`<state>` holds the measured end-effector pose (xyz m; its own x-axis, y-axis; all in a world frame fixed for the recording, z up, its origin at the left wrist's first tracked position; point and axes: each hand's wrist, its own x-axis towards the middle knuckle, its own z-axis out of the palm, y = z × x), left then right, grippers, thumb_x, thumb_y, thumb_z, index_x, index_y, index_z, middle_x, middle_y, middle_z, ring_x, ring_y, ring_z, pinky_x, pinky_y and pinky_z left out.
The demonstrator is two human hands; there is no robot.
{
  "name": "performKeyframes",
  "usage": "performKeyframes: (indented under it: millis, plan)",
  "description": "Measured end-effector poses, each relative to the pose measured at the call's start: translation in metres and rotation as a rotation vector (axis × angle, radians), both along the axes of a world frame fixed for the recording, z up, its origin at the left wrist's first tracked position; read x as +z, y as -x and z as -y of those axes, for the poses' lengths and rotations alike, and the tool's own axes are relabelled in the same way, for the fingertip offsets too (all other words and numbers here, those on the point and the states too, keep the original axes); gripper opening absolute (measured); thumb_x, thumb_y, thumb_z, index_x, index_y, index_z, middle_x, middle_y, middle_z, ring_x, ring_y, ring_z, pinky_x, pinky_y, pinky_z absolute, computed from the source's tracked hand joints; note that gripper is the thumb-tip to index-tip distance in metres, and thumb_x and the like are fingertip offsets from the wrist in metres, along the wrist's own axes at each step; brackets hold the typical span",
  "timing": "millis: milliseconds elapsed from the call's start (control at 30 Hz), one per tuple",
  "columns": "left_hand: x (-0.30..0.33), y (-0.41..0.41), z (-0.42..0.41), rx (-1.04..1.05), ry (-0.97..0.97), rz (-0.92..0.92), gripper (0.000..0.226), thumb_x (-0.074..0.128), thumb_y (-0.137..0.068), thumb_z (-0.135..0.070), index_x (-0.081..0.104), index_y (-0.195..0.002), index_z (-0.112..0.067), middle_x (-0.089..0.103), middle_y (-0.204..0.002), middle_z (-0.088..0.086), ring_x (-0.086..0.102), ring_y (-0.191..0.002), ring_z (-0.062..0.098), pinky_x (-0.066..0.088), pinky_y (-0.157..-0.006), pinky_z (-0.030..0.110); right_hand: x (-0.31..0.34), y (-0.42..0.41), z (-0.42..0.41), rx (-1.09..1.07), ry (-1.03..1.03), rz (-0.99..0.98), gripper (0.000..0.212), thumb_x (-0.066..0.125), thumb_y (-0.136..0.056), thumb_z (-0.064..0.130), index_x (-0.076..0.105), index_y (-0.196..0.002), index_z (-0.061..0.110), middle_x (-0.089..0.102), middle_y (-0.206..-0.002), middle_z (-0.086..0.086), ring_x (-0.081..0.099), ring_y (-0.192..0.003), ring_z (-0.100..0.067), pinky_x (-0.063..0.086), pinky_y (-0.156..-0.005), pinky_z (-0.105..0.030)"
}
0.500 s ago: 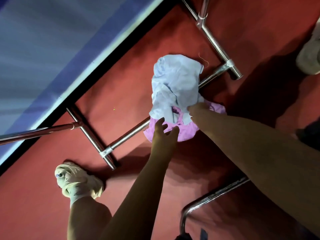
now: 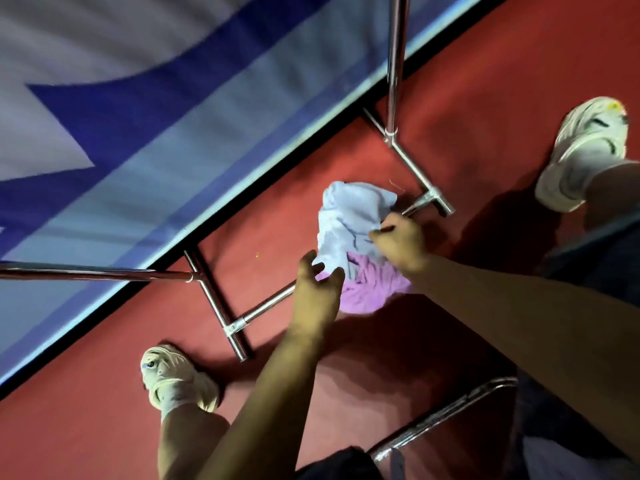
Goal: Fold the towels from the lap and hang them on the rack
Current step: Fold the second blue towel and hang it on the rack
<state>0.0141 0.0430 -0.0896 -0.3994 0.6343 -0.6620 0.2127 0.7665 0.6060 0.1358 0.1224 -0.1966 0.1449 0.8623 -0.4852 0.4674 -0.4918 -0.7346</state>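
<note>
A crumpled light blue towel [image 2: 349, 216] lies on the red floor over the rack's low crossbar, on top of a crumpled pink towel [image 2: 370, 292]. My right hand [image 2: 401, 242] grips the blue towel at its right edge, fingers curled into the cloth. My left hand [image 2: 317, 289] hovers at the towels' left side with fingers spread and slightly bent, fingertips at the blue and pink cloth. The chrome rack [image 2: 221, 306] stands on the floor, with an upright pole [image 2: 394, 64] at the back right and a bar [image 2: 86, 273] reaching left.
My left shoe [image 2: 173, 379] stands near the rack's front foot, my right shoe [image 2: 585, 150] at the far right. A blue and white banner [image 2: 138, 116] runs along the floor edge. A chrome chair frame [image 2: 440, 417] shows at the bottom.
My right hand has closed on the blue towel's edge and shifted up. My left hand stays near the towels. The view has tilted, showing more of the rack and my right shoe.
</note>
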Motion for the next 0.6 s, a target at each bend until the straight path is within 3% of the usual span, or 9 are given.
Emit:
performKeyframes:
  millis: [67,133,267,367,467,600]
  plan:
    - [0.028,-0.002,0.009,0.005,-0.068,-0.002,0.054,0.058,-0.091,-0.013,0.036,-0.140,-0.020,0.052,-0.127,0.003,0.059,-0.067,-0.003,0.047,-0.064,0.010,0.039,-0.007,-0.003,0.092,-0.112,-0.028,0.023,0.069,-0.075,0.008,0.053,-0.063,0.019,0.060,-0.068,-0.009,0.051,-0.071,-0.018,0.040,-0.066,-0.030]
    - [0.057,-0.003,0.020,0.014,-0.159,-0.009,0.058,0.060,-0.090,-0.012,0.034,-0.142,-0.020,0.051,-0.132,0.006,0.063,-0.089,0.010,0.049,-0.082,0.024,0.088,-0.014,-0.004,0.236,-0.207,-0.063,0.039,0.069,-0.075,0.007,0.041,-0.056,0.025,0.049,-0.055,0.004,0.046,-0.063,-0.017,0.033,-0.060,-0.026]
    - [0.124,-0.005,0.030,-0.029,-0.394,-0.090,0.066,0.067,-0.085,-0.008,0.034,-0.142,-0.018,0.049,-0.135,0.006,0.053,-0.115,0.018,0.048,-0.078,0.019,0.199,-0.020,-0.005,0.493,-0.392,-0.108,0.020,0.069,-0.074,0.008,0.056,-0.064,0.020,0.047,-0.050,0.008,0.042,-0.050,-0.007,0.038,-0.058,-0.026]
    - [0.178,-0.008,0.036,-0.132,-0.598,-0.174,0.072,0.072,-0.082,-0.011,0.034,-0.142,-0.019,0.046,-0.140,0.002,0.046,-0.126,0.014,0.041,-0.104,0.031,0.286,-0.016,0.000,0.609,-0.539,-0.145,0.010,0.071,-0.073,0.011,0.064,-0.073,0.018,0.051,-0.054,0.011,0.048,-0.047,0.002,0.035,-0.053,-0.010]
    - [0.233,-0.014,0.044,-0.236,-0.761,-0.235,0.069,0.075,-0.080,-0.018,0.039,-0.138,-0.023,0.050,-0.134,-0.009,0.048,-0.122,0.004,0.040,-0.101,0.020,0.362,-0.011,0.013,0.597,-0.632,-0.243,0.009,0.073,-0.074,0.016,0.064,-0.071,0.017,0.053,-0.056,0.010,0.046,-0.046,0.002,0.035,-0.048,-0.007]
    - [0.292,-0.023,0.058,-0.279,-0.943,-0.319,0.067,0.077,-0.078,-0.024,0.042,-0.135,-0.025,0.052,-0.130,-0.014,0.049,-0.117,-0.007,0.041,-0.094,0.011,0.438,-0.011,0.038,0.640,-0.676,-0.423,0.009,0.072,-0.076,0.015,0.067,-0.076,0.007,0.057,-0.062,0.002,0.049,-0.057,-0.006,0.042,-0.058,-0.020]
